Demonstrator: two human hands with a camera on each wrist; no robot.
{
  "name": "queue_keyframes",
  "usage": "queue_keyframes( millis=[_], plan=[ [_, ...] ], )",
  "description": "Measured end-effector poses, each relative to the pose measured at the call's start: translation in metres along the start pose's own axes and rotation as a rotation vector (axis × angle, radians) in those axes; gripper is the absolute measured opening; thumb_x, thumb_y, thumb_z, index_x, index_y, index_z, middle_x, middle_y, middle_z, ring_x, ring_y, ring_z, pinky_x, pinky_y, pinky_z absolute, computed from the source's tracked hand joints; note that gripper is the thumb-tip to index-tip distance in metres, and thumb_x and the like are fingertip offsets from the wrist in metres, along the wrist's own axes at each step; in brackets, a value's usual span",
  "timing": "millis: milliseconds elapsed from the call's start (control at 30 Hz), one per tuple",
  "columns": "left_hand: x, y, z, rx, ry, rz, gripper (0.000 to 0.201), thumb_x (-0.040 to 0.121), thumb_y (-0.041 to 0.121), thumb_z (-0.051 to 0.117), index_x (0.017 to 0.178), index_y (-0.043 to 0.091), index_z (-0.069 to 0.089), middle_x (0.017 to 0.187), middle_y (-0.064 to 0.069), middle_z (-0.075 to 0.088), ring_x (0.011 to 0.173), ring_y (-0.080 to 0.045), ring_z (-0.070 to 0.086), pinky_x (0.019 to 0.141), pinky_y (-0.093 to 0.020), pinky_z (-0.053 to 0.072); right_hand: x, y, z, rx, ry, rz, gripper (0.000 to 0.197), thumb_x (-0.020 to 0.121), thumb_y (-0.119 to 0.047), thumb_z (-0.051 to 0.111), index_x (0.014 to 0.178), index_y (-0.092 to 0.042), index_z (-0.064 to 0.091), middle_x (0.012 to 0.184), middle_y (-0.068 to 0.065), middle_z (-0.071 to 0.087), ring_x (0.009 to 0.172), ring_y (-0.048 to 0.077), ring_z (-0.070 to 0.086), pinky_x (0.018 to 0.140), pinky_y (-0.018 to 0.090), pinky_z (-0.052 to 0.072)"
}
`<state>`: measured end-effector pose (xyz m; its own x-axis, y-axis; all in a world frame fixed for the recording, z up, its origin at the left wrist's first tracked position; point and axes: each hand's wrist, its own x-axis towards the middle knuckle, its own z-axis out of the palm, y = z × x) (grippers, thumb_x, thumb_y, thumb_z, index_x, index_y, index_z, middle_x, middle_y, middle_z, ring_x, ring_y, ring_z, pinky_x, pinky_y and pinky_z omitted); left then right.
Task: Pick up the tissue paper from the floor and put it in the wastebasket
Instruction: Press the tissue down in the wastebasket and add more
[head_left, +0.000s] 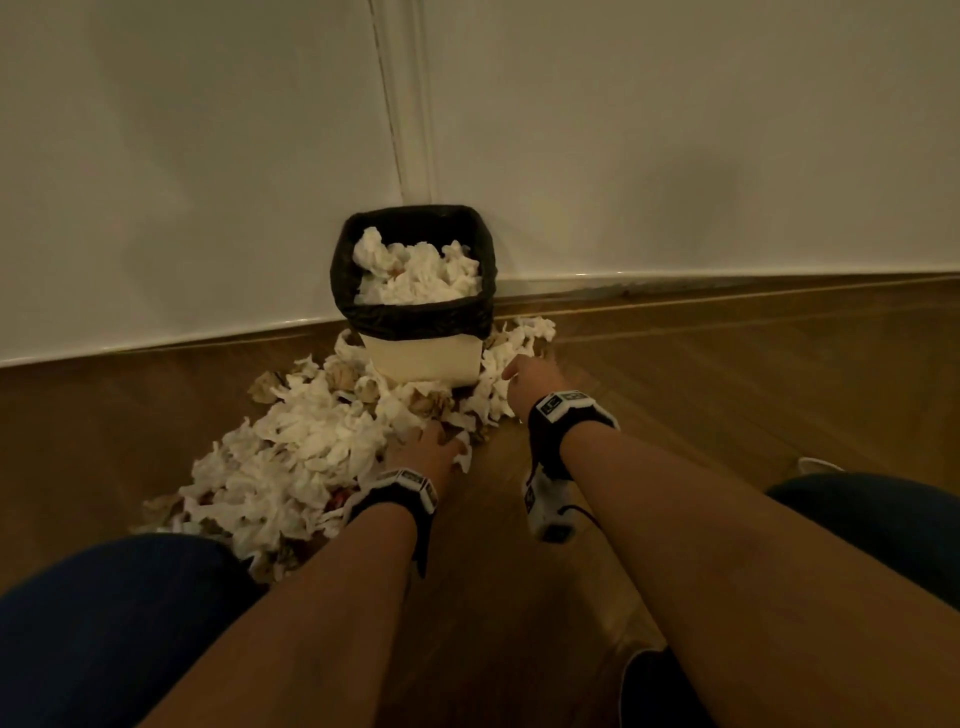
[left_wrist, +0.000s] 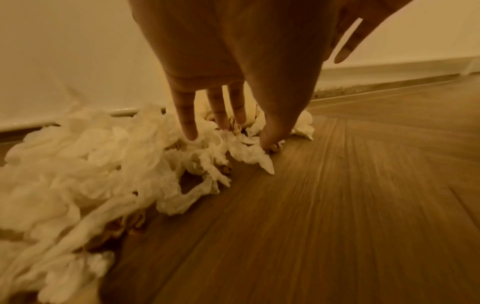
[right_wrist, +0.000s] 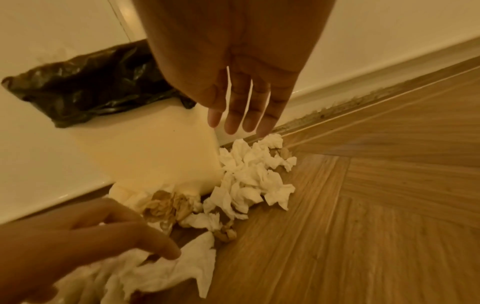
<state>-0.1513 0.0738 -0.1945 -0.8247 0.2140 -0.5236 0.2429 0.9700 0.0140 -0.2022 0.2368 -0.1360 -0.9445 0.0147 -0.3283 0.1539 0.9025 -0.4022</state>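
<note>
Wastebasket (head_left: 418, 358), black-lined, part-filled with crumpled tissue; tissue paper (head_left: 291, 447) mostly left heaped on floor around it; left hand (head_left: 426, 451) fingertips on heap, right hand (head_left: 530, 376) outstretched, neither grasping.

1. The tissue paper (head_left: 311, 447) under my fingers (left_wrist: 189, 127) is thin, soft, crumpled white paper, matt, with some brownish stained wads mixed in.
2. The floor (head_left: 727, 374) is wood-grain plank, smooth with a faint sheen, streaky brown.
3. The wastebasket (head_left: 421, 358) at 12 o'clock is smooth cream plastic, slightly glossy.
4. Its liner (head_left: 410, 317) is thin black plastic film, wrinkled and shiny.
5. The wall (head_left: 675, 130) is smooth, pale and lightly glossy.
6. My wrist straps (head_left: 566, 431) look like matt black fabric carrying white hard plastic.
</note>
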Motion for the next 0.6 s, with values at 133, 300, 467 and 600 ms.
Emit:
queue_keyframes(
  millis=[133,300,467,600],
  plan=[
    [0.003,0.002,0.011,-0.028,0.043,0.006,0.049,0.092,0.022,0.052,0.136,0.036,0.035,0.149,-0.008,0.013,0.136,-0.038,0.014,0.107,-0.051,0.031,0.001,0.0,0.013,-0.021,-0.059,-0.028,0.03,0.092,-0.008,0.044,0.118,-0.007,0.059,0.126,0.016,0.054,0.115,0.03,0.052,0.093,0.035,0.045],
    [0.007,0.001,0.022,-0.128,-0.016,0.016,0.04,0.095,0.023,0.045,0.134,0.031,0.044,0.148,-0.008,0.018,0.134,-0.039,0.016,0.107,-0.048,0.032,-0.002,-0.004,0.031,-0.15,-0.148,-0.129,0.032,0.093,-0.011,0.046,0.121,-0.013,0.061,0.13,0.013,0.051,0.121,0.03,0.048,0.101,0.037,0.042],
    [0.014,-0.007,0.039,-0.205,-0.174,-0.021,0.056,0.099,0.025,0.038,0.149,0.024,0.014,0.155,-0.014,0.009,0.139,-0.041,0.015,0.113,-0.048,0.025,-0.001,0.0,0.049,-0.228,-0.307,-0.114,0.037,0.095,-0.015,0.044,0.131,-0.015,0.051,0.134,0.014,0.043,0.123,0.031,0.044,0.1,0.035,0.04],
    [0.018,-0.006,0.043,-0.181,-0.222,-0.047,0.066,0.093,0.031,0.054,0.147,0.012,0.023,0.155,-0.016,0.005,0.138,-0.041,0.018,0.113,-0.047,0.027,0.003,0.007,0.06,-0.219,-0.321,-0.074,0.036,0.097,-0.016,0.042,0.131,-0.019,0.053,0.134,0.013,0.04,0.122,0.033,0.043,0.102,0.037,0.039]
  ],
)
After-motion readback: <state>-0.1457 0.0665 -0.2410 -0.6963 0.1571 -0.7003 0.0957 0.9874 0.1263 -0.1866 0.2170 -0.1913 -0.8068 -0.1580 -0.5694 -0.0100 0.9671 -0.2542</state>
